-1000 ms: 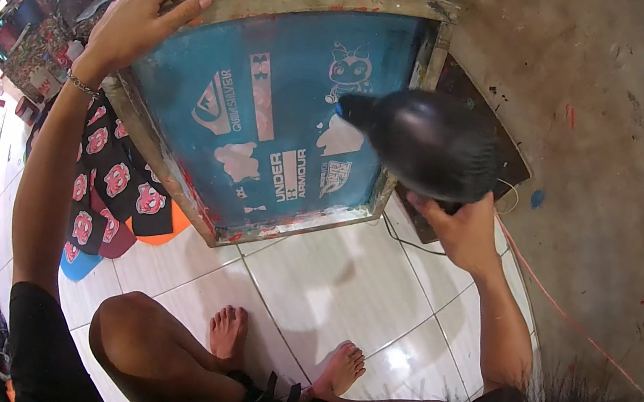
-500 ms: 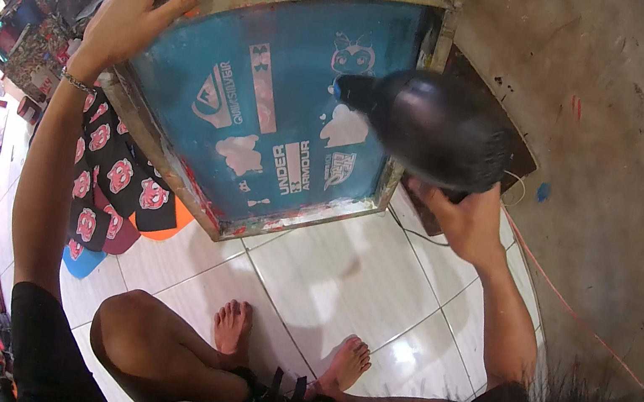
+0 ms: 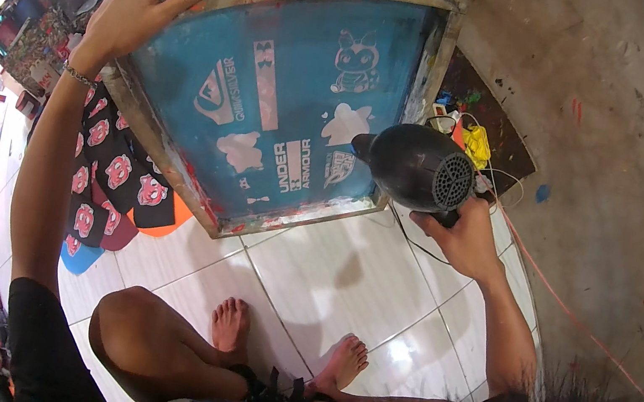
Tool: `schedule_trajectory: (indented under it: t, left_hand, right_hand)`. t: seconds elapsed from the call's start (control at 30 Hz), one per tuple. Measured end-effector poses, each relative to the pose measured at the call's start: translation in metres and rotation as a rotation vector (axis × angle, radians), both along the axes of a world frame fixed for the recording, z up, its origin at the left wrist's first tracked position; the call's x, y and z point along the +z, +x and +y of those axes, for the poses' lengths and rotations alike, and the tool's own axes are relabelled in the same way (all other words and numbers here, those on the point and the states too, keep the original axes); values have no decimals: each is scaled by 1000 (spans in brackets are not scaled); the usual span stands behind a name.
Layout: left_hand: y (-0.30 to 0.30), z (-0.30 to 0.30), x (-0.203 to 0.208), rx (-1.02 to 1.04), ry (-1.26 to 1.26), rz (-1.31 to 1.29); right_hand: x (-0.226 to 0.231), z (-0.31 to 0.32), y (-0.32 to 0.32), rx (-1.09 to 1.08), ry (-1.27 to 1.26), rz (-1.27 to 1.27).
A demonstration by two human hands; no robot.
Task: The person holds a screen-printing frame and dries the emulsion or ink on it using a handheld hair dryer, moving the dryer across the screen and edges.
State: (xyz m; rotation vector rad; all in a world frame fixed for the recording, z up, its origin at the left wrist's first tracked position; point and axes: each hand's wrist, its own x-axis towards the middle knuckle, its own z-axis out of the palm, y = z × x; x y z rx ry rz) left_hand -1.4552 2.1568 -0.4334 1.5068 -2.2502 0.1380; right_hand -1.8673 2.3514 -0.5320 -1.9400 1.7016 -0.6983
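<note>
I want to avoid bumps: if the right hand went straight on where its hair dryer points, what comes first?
Likely the blue screen, met by the held hair dryer; the gap is unclear.

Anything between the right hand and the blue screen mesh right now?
Only the black hair dryer that the right hand holds. Nothing else visible stands between its nozzle and the blue mesh. The left hand is off at the frame's upper left corner.
</note>
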Motion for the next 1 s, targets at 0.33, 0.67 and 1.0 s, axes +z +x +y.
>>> schedule_trajectory:
  t: [0.33,0.67,1.0]
  left_hand:
    - [1,1,1,-33,-7,32]
    - [1,2,-2,-30,-23,89]
    - [1,6,3,-43,-41,47]
  right_hand:
    - [15,-11,0,-107,-222,-489]
    - [33,-11,14,-33,-221,-490]
    - [41,-18,24,-15,-322,-524]
